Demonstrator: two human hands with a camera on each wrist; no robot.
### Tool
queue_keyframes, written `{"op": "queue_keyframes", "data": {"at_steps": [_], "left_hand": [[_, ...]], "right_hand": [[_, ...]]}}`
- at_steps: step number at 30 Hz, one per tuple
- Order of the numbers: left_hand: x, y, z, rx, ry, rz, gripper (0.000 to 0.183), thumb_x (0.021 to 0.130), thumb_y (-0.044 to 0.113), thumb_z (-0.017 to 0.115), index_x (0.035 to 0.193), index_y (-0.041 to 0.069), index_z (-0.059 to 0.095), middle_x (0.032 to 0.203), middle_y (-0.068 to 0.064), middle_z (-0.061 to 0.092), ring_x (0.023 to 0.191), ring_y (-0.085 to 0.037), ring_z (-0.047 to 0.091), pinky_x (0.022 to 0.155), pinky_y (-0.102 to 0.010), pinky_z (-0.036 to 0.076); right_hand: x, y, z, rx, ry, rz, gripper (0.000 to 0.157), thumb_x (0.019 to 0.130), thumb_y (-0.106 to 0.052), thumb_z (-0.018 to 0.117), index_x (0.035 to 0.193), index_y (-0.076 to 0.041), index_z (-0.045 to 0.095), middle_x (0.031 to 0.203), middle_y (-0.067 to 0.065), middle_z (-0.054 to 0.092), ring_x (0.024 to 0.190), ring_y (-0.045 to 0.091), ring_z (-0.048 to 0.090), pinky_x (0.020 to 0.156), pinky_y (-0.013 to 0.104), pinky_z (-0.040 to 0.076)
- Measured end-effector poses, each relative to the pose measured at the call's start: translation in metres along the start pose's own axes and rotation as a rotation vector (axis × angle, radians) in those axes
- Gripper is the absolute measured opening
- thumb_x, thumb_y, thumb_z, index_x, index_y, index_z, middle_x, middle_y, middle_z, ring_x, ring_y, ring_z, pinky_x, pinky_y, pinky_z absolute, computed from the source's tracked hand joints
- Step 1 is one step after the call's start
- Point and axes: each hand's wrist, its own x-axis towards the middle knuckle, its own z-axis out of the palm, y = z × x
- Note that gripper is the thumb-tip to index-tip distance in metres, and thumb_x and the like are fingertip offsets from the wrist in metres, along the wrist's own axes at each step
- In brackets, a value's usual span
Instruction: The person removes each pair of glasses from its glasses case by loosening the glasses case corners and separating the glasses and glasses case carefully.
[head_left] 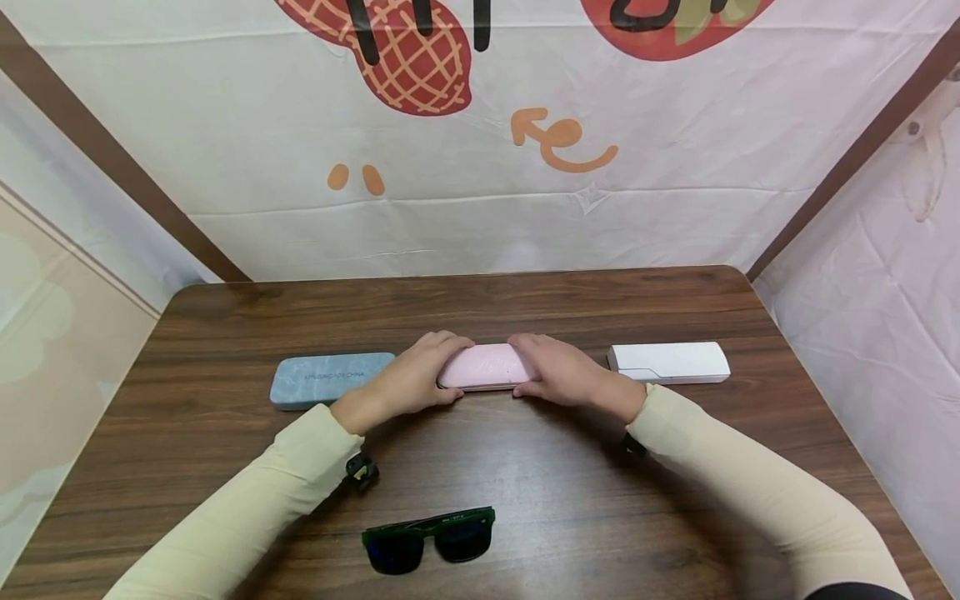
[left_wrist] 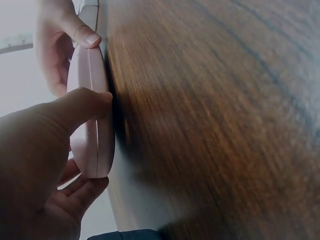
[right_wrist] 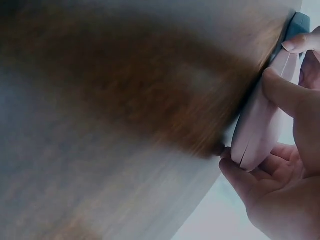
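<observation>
Both hands hold a pink glasses case at its two ends, in the middle of the table. My left hand grips the left end, thumb on the near side and fingers round the far side. The right hand grips the other end in the same way. In the left wrist view the case is closed, a thin seam running along its edge. From the right wrist, fingertips show under the end of the case. Whether it touches the tabletop is hard to tell.
A blue glasses case lies left of the left hand, partly behind it. To the right is a white case. Dark green sunglasses lie nearer the front on the brown wooden table. A printed white curtain hangs behind.
</observation>
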Motion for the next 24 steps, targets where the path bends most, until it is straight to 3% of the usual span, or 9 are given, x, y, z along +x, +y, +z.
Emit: {"op": "queue_keyframes", "data": {"at_steps": [15,24], "left_hand": [[0.003,0.003,-0.002,0.000,-0.025,-0.014,0.063,0.084,0.017,0.084,0.138,0.003,0.054,0.133,-0.011,0.057,0.125,-0.027,0.050,0.103,-0.044,0.045],[0.004,0.004,-0.005,0.000,-0.023,-0.002,0.064,0.084,0.015,0.084,0.139,0.002,0.053,0.136,-0.014,0.055,0.126,-0.029,0.049,0.104,-0.044,0.043]], "right_hand": [[0.004,-0.004,-0.008,-0.010,-0.053,0.015,0.073,0.094,-0.031,0.075,0.144,0.011,0.044,0.138,0.026,0.057,0.126,0.036,0.057,0.106,0.048,0.045],[0.008,-0.007,-0.018,-0.034,-0.151,0.043,0.076,0.099,-0.035,0.068,0.149,0.012,0.038,0.148,0.027,0.049,0.134,0.036,0.051,0.110,0.047,0.042]]}}
